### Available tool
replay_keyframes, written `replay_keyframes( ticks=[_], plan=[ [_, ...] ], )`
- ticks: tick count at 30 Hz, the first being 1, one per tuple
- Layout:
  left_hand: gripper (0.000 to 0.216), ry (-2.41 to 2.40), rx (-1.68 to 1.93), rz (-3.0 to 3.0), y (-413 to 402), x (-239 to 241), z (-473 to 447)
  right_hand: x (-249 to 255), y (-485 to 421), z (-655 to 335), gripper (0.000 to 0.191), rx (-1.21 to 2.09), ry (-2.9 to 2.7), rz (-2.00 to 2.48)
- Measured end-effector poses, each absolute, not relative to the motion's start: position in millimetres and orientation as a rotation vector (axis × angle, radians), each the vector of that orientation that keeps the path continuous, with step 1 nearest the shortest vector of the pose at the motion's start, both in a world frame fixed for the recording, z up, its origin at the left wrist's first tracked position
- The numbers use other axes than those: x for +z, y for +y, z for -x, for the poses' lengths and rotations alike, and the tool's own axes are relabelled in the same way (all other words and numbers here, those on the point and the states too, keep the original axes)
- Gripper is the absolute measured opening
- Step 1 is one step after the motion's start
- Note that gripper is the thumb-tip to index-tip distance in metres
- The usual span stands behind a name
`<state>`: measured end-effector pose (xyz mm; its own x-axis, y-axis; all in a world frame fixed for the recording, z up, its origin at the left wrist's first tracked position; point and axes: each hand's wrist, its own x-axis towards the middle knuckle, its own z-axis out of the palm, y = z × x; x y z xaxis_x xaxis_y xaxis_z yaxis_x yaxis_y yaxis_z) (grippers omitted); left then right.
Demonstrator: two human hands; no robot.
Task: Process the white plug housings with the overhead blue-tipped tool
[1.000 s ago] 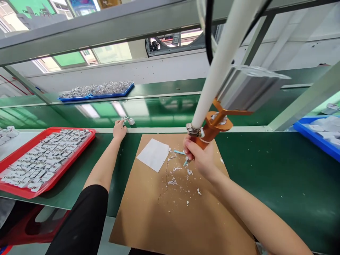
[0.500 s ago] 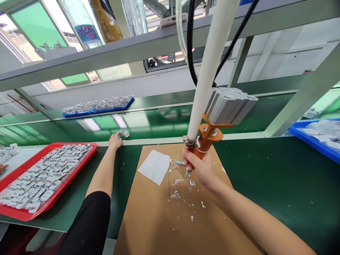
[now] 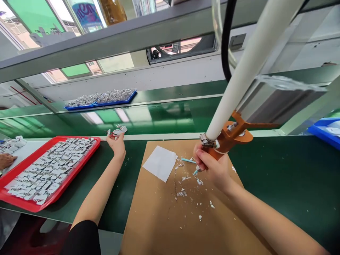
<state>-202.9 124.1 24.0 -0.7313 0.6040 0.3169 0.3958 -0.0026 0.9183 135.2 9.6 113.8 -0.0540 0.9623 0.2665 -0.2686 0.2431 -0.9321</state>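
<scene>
Part [image 3: 118, 131], small, white w/ metal bits, is pinched in L hand [image 3: 117, 145] fingers, just above the worktop [image 3: 265, 177] edge by the belt [image 3: 164, 118]. R hand [image 3: 212, 168] is clenched round the orange dispenser [image 3: 225, 136], nozzle [image 3: 196, 172] down over crumb-strewn cardboard [image 3: 159, 219]. Probably best: hold part level over cardboard, steady nozzle, squeeze lightly, keep fingers off the metal.

The only lettering before you stood on the blue label of a bottle [image 3: 86, 12] above the upper shelf [image 3: 148, 26]: pink letters, cut off and too blurred to read. Nothing else you faced carried legible text or numbers.
</scene>
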Motion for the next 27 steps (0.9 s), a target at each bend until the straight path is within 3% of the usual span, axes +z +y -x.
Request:
replay_keyframes(
  ticks=[7, 12, 18, 24, 27],
  plan=[
    [0.040, 1.311, 1.455, -1.481, 31.9, 20.2, 79.7, 118.6, 2.9, -127.5, 0.017, 1.192, -1.210, 0.721],
    [0.034, 0.841, 1.187, -1.424, -5.9, 1.9, 24.9, 114.8, 0.3, -125.7, 0.018, 1.180, -1.291, 0.566],
    [0.030, 0.872, 1.122, -1.469, -17.0, -6.6, 25.4, 112.2, -0.1, -125.6, 0.023, 1.219, -1.304, 0.491],
    [0.061, 0.842, 1.145, -1.421, -20.5, -13.2, 22.1, 111.9, -1.5, -125.6, 0.023, 1.240, -1.303, 0.443],
    [0.046, 0.811, 1.125, -1.482, -21.7, -10.4, 21.9, 112.5, -1.2, -125.5, 0.022, 1.227, -1.305, 0.446]
  ],
)
